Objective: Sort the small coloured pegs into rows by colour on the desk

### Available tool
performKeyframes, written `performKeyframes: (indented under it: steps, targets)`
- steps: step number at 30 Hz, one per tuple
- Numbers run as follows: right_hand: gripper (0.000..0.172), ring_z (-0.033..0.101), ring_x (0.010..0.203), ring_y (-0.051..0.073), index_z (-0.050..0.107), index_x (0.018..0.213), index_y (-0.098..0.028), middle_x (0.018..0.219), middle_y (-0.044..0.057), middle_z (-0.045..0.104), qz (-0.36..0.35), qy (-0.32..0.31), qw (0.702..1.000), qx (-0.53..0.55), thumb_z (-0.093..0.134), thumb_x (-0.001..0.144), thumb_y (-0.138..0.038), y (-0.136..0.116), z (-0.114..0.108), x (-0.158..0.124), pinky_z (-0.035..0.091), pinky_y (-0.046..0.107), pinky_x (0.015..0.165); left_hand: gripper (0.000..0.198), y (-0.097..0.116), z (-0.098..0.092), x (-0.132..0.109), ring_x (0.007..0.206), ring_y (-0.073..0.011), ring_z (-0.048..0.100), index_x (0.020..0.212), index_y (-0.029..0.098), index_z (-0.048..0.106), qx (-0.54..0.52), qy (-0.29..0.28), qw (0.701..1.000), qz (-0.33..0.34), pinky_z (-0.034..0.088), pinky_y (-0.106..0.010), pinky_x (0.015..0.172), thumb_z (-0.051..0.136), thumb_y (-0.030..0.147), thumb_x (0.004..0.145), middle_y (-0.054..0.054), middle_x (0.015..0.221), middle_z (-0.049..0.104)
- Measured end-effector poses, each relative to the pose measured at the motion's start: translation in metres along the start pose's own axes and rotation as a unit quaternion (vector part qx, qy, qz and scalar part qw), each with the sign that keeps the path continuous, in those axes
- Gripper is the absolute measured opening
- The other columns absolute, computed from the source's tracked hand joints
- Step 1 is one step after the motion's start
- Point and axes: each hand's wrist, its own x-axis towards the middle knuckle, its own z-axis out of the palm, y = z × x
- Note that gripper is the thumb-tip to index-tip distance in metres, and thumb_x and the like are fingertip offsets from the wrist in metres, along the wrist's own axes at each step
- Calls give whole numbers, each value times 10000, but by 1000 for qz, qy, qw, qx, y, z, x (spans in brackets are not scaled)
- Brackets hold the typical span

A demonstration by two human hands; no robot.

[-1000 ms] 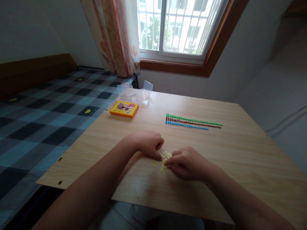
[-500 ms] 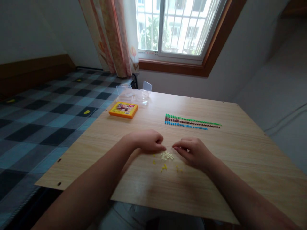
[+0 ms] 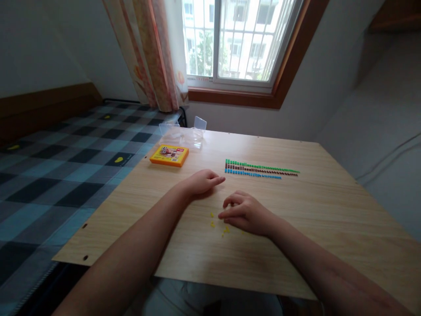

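My left hand rests on the wooden table with its forefinger stretched out to the right and nothing in it. My right hand lies just to the right and nearer me. Its fingers are curled down onto the table, and what is under them is hidden. A few tiny yellow pieces lie loose on the table just left of my right fingertips. Farther back are three neat rows of small pieces, green, brown and blue, beyond both hands.
An orange flat box lies at the table's back left, with clear plastic containers behind it. A bed with a blue checked cover adjoins the table's left edge. A window and curtain stand behind.
The left hand drew back and up, stretching out its forefinger. The right hand slid left over the spot where the pale pile lay, so the pile no longer shows.
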Motion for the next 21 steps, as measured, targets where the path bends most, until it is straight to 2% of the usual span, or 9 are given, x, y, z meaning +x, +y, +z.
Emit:
performKeyframes:
  steps: [11,21]
  targets:
    - [163,590,897,181,790,991,-287,1017,34,712,2,-24,999,-27,630,974,-315,2,2,2,472,342,835,539,-2,0,3,547,-129,331,591,205,383,-34,9,999,-8,252,-299,551,448,652,885,41,544,323]
    - [164,608,904,184,784,978,-256,976,49,698,42,-8,998,-35,622,976,-284,17,-6,-4,483,343,843,536,-1,-1,2,550,-125,347,586,204,375,-37,1,999,-1,265,-288,548,466,648,872,39,544,345]
